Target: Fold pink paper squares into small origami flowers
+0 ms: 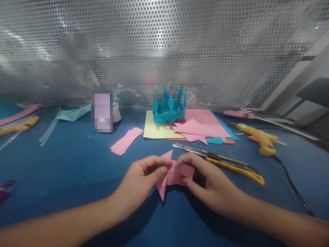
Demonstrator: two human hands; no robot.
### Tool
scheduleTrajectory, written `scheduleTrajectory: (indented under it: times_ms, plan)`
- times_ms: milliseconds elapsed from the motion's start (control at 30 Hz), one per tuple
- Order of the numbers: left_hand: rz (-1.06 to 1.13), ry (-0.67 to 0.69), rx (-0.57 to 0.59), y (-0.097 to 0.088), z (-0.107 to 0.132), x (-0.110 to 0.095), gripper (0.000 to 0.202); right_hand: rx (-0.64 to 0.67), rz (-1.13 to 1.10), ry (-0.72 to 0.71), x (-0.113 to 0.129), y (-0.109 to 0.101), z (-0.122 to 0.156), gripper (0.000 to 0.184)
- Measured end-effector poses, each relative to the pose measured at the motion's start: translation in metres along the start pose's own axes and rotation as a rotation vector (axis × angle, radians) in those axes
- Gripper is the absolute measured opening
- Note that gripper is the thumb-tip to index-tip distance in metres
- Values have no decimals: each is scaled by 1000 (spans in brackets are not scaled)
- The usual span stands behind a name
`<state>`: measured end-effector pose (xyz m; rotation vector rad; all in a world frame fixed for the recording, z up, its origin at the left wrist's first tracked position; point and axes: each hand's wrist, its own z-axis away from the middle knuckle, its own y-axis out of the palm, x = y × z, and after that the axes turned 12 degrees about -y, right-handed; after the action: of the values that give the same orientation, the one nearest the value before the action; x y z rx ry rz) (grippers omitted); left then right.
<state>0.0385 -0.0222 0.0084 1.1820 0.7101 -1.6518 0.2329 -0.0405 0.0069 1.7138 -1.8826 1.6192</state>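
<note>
Pinching the folded pink paper (172, 175), left hand (140, 183) and right hand (209, 181) meet (fingers clamped).

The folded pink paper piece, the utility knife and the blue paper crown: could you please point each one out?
folded pink paper piece (175, 175), head view, on its exposed middle.
utility knife (228, 163), head view, on its yellow-and-black handle.
blue paper crown (168, 116), head view, on its front band.

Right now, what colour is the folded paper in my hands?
Pink; the folded paper shows best in the head view.
</note>
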Motion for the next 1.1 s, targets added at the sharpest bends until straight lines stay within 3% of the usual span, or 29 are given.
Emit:
scheduleTrajectory:
  times_ms: [200,400,667,833,967,1100]
  plan:
    - [106,-31,21,-1,-1,2,15,8,3,-62,-1,0,3,50]
    - [117,-34,19,-1,0,2,17,-73,-24,-20,0,2,0,39]
    - [149,-19,98,-1,-1,6,38,-140,12,33,0,2,-5,31]
    - [119,-21,53,-1,0,4,29,-117,36,49,3,2,-5,22]
    - [114,28,15,-1,-2,6,25,-93,54,13,4,3,-5,28]
    - [94,53,24,-2,-3,9,23,-88,16,77,6,5,-7,28]
